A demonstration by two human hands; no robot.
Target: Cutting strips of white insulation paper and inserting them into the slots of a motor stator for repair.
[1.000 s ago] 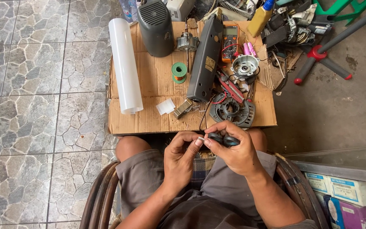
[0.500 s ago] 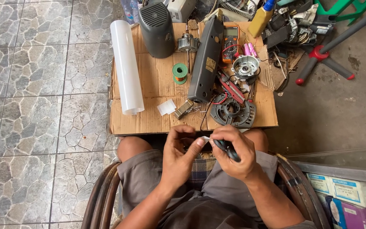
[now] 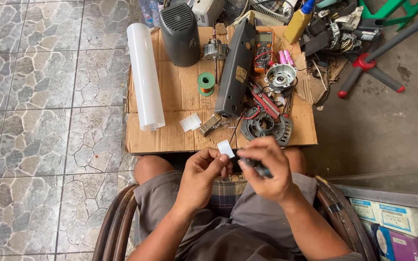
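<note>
A small white paper slip (image 3: 226, 148) is being pinched by the left hand (image 3: 204, 176) above the lap, at 9 o'clock from the right hand (image 3: 267, 169), which is clenched around a dark tool (image 3: 257, 167), seemingly for close work. Parts are being kept on a cardboard sheet (image 3: 170, 137) at 12 o'clock, over tiled floor (image 3: 49, 121).

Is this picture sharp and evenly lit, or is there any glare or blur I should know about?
Head view: soft, even daylight with faint shadows; the cardboard sheet and white roll look crisp. The left hand pinching a small white slip is fairly sharp; the dark tool in the right hand is slightly smeared. Edges bend a little, as with a wide lens.
</note>
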